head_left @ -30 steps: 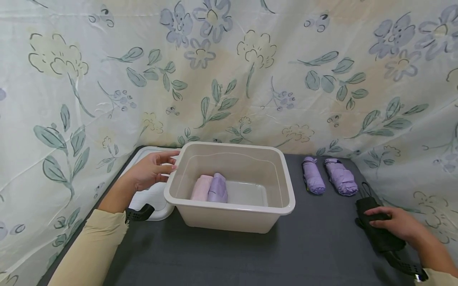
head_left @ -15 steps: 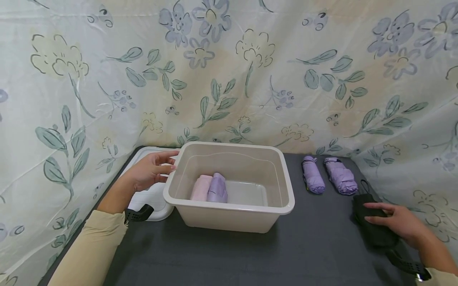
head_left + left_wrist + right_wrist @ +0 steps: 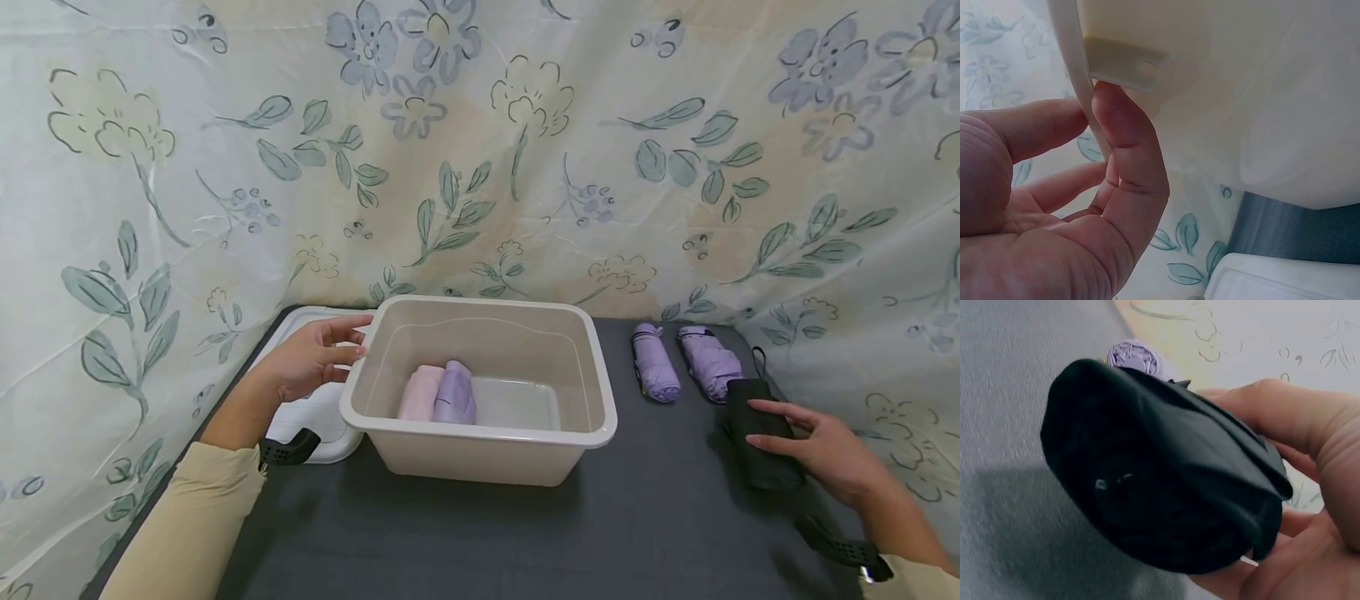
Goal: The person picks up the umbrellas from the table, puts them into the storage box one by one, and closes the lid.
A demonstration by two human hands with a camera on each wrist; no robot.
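My left hand (image 3: 311, 362) holds the left rim of a beige plastic bin (image 3: 480, 433); in the left wrist view the thumb (image 3: 1125, 144) and fingers pinch that rim (image 3: 1075, 69). Inside the bin lie a pink folded umbrella (image 3: 420, 392) and a purple one (image 3: 455, 393), side by side. At the right, my right hand (image 3: 825, 454) grips a black folded umbrella (image 3: 768, 473). In the right wrist view, that hand's fingers (image 3: 1297, 419) curl round the black umbrella (image 3: 1154, 469).
Two purple folded umbrellas (image 3: 655, 363) (image 3: 705, 362) lie on the dark grey tabletop (image 3: 660, 533), just beyond the black one. A white lid (image 3: 315, 408) lies left of the bin, under my left hand. A floral cloth (image 3: 480, 167) hangs behind and at both sides.
My right hand has carried the black umbrella away from me and to the left, close to the purple umbrellas. The left hand stays on the bin's rim.
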